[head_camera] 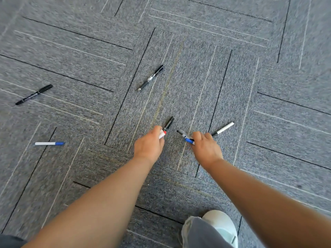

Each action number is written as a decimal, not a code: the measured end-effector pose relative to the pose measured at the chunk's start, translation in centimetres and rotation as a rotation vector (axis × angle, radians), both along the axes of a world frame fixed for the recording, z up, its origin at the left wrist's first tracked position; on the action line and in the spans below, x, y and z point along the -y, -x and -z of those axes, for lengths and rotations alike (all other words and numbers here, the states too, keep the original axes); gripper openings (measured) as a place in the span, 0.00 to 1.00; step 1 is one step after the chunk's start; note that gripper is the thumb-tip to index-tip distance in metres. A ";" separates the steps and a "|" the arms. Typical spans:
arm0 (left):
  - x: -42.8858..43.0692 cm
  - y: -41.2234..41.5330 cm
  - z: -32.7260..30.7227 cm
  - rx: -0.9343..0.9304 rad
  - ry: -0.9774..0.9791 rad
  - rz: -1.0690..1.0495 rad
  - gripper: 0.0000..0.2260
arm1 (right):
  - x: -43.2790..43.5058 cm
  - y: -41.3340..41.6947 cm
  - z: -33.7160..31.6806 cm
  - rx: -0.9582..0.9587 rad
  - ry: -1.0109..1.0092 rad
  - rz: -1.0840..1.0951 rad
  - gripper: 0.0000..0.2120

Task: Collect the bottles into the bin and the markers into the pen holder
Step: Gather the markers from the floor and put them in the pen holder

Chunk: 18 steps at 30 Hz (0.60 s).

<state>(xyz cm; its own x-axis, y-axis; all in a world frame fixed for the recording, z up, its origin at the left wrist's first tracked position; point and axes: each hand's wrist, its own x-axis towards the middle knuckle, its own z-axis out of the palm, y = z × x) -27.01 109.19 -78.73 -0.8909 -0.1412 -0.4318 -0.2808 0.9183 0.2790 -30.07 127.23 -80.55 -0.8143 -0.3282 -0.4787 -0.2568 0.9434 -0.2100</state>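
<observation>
- On the carpet (232,83), one pen (151,77) lies far from the hands.
- Two markers (34,94) (49,143) lie at the left.
- Another marker (223,129) lies at the right, beside the right hand (206,149).
- A shoe (223,224) stands near, at the right.

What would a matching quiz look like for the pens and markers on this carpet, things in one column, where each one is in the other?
Things:
1. red-capped marker
2. blue-capped marker
3. black marker
4. black click pen

Places:
A. far left, lying on the carpet
B. in the left hand
C. top centre, beyond both hands
D. lower left, lying on the carpet

Pairs: 1-B, 2-D, 3-A, 4-C
</observation>
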 end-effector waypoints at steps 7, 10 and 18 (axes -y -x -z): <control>-0.8 3.2 1.7 0.187 0.046 -0.030 0.19 | -2.2 0.4 -0.7 0.081 0.017 0.071 0.10; -1.5 3.3 2.3 0.216 0.014 -0.057 0.17 | -3.1 1.0 -0.9 0.071 -0.037 0.038 0.16; -2.2 3.2 1.7 0.152 0.042 0.003 0.13 | -6.1 4.7 -2.1 0.024 -0.217 -0.012 0.24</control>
